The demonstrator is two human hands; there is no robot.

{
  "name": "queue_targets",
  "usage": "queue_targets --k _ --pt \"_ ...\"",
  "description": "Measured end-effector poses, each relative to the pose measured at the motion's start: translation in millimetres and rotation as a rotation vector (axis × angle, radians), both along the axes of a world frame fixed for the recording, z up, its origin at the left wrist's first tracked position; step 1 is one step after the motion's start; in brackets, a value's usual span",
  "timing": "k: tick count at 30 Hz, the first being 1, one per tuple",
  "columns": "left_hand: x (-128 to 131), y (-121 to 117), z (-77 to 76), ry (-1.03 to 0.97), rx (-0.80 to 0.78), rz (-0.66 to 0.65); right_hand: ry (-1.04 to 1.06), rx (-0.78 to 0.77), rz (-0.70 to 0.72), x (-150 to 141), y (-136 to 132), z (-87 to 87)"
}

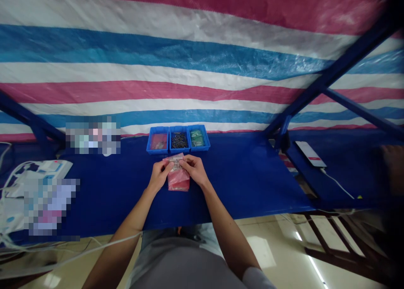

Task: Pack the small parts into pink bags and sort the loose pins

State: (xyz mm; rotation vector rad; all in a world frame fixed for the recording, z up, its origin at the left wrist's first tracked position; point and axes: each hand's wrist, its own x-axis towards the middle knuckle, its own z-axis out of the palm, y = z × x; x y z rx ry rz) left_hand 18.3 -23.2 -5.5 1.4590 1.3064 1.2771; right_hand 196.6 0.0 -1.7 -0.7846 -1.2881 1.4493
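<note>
Your left hand [160, 174] and right hand [195, 170] grasp the pink plastic bag [179, 177] — pinched at its upper part — above the blue desk [246, 179], near its front edge.

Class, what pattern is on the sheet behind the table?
The sheet has pinkish-red, white and blue stripes, shown in the head view.

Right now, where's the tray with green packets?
Head view, near centre: the green-packet tray is rightmost of three, beside the metal-piece tray, beyond the right hand.

Striped tarp [189, 53], corded phone [309, 152], perhaps a power strip [62, 168]
</note>
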Motion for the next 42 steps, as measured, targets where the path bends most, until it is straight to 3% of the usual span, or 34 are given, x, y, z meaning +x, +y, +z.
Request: queue_targets --k 4,8,11,14,17,20,22,25,29,35,39,42 --pt "-1.3 1.3 1.5 -0.063 0.01 0.046 0.012 -0.022 -0.044 0.2 0.1 1.9" --pt "-14.7 11.6 10.3 -0.028 0.113 0.225 0.044 -0.068 -0.1 2.0 0.7 5.3" --pt "-39.1 33.7 25.1 0.038 0.207 0.391 0.098 -0.076 -0.155 3.9 2.1 6.0" --pt "-69.3 68.2 40.4 0.201 0.259 0.469 0.118 -0.082 -0.187 4.7 2.9 6.0" --pt "-89.9 103.4 47.9 0.42 0.195 0.436 0.116 -0.088 -0.183 4.6 2.4 6.6" --pt "-92.2 124.4 46.8 0.677 -0.025 0.26 0.098 -0.093 -0.187 5.3 2.4 7.1" --pt "-86.7 127.4 44.4 0.827 -0.107 0.221 0.075 -0.09 -0.208 6.8 3.4 6.8" --pt "-77.3 119.9 43.5 0.935 -0.141 0.317 -0.02 -0.048 -0.277 11.1 6.3 4.5" --pt "-71.6 107.6 45.7 0.993 -0.147 0.358 -0.301 0.075 -0.373 20.4 11.1 -3.0" --pt "-69.9 111.0 44.1 1.075 -0.149 0.304 -0.63 0.196 -0.337 31.1 15.6 -14.3" --pt "-67.4 112.9 45.6 1.129 -0.095 0.285 -0.678 0.21 -0.313 31.9 16.4 -16.3" --pt "-64.3 109.3 49.9 1.171 0.042 0.278 -0.656 0.214 -0.308 32.6 15.9 -15.1"
